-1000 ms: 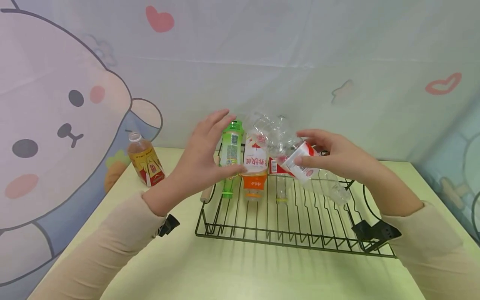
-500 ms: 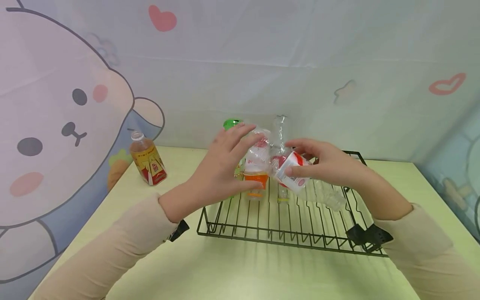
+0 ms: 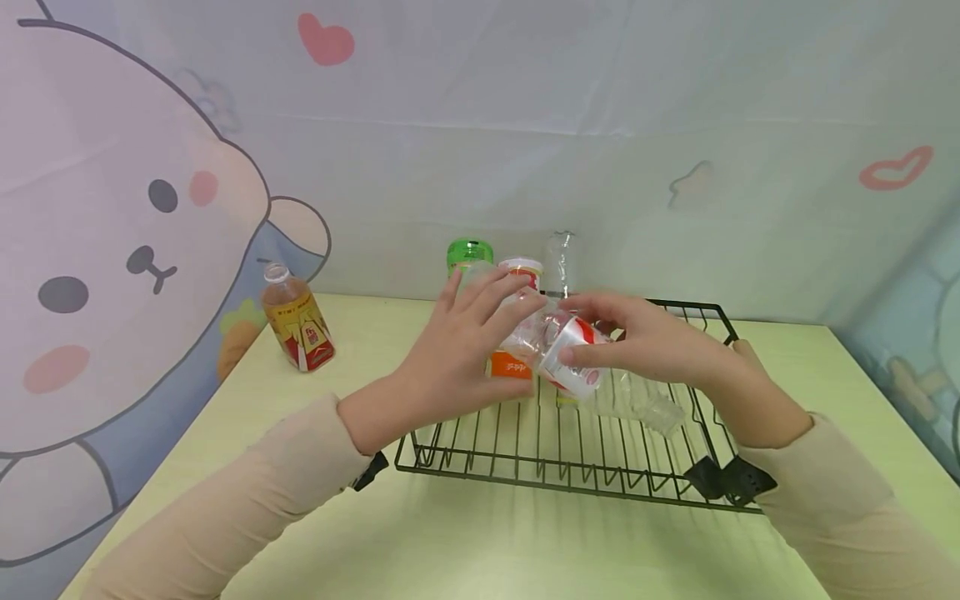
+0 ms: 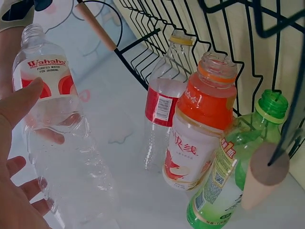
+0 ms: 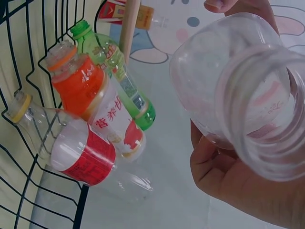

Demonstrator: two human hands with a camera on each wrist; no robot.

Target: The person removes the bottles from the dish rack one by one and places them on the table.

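Observation:
In the head view, my right hand (image 3: 648, 342) grips a clear plastic water bottle (image 3: 576, 358) by its red-and-white label, tilted with its uncapped neck towards the lower right. My left hand (image 3: 461, 346) is spread around the bottle's base end, thumb below and fingers above. The left wrist view shows the bottle (image 4: 71, 162) with left fingertips right at its side. Below the hands lean three bottles in the rack: a green one (image 4: 221, 171), a white one with an orange neck band (image 4: 190, 138), and a clear one with a red label (image 4: 159, 102).
The black wire rack (image 3: 592, 490) with wooden handles stands on the pale table (image 3: 480, 550). A tea-coloured bottle with a yellow-and-red label (image 3: 298, 325) stands at the left. Behind hangs a cartoon-printed cloth (image 3: 480, 150).
The right hand has brought the water bottle down and left, lower over the rack. My left hand has moved right to the bottle's base end, now covering more of the bottles behind.

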